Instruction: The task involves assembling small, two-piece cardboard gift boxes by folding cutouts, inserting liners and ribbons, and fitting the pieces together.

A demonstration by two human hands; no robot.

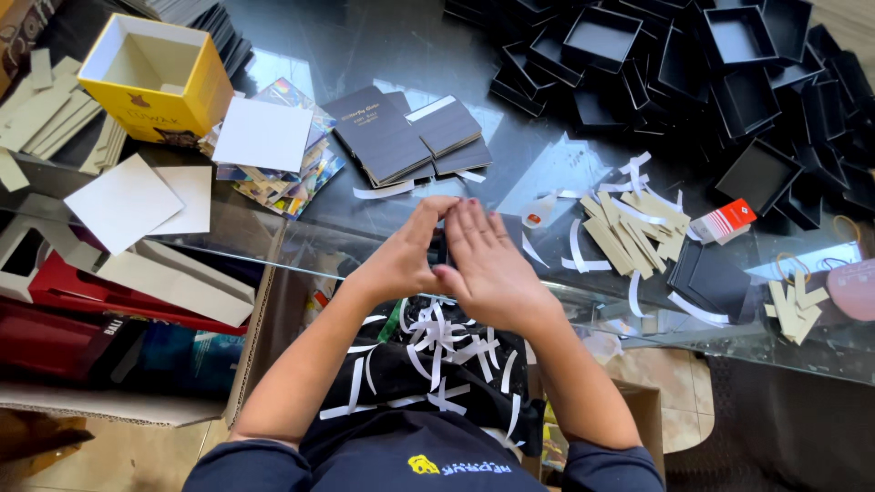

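My left hand (403,257) and my right hand (488,264) meet over the near edge of a glass table (428,55). They press together around a small dark object (441,246), mostly hidden between palms and fingers. The fingers of my right hand point up and lie flat against it; my left thumb and fingers pinch its top. White paper strips (437,346) lie in my lap on dark cloth.
Flat dark cards (401,137) lie just beyond my hands. Tan card strips (633,232) and white peelings sit to the right, by a small red and white box (725,220). Black open boxes (693,64) pile at back right. A yellow box (155,77) and white sheets (137,200) are left.
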